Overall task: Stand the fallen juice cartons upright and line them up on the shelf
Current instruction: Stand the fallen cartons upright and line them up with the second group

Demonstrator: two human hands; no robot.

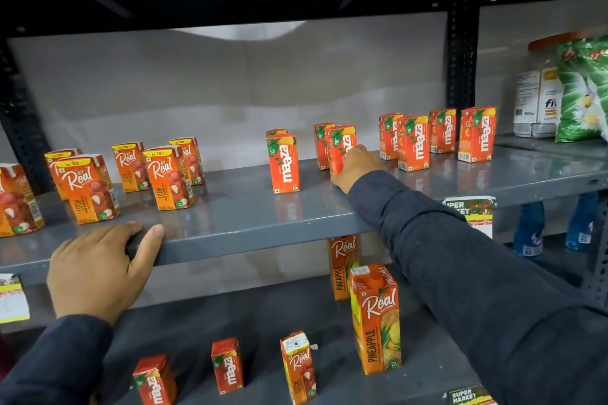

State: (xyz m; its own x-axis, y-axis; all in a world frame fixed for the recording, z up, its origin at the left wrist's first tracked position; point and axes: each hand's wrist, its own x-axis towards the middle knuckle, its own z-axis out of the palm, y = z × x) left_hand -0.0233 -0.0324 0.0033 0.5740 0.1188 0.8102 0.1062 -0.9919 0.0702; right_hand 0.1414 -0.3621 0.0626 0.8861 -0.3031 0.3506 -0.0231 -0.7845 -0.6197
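Observation:
Small red Maaza cartons stand upright along the grey shelf [250, 227]. My right hand [355, 169] is closed around one upright Maaza carton [342, 145], with another carton [320, 145] just behind it. A lone Maaza carton [283, 163] stands to the left, and several more [413, 143] stand to the right. Orange Real litchi cartons [90, 189] stand upright at the shelf's left end. My left hand [98, 268] rests over the shelf's front edge, fingers spread, holding no carton.
On the lower shelf stand tall Real pineapple cartons [376, 319] and small Maaza and Real cartons [227, 365]. A white jar [538, 97] and a green packet [582, 89] sit at the far right. A black upright post [460, 52] divides the bays. Blue bottles [528, 228] stand below right.

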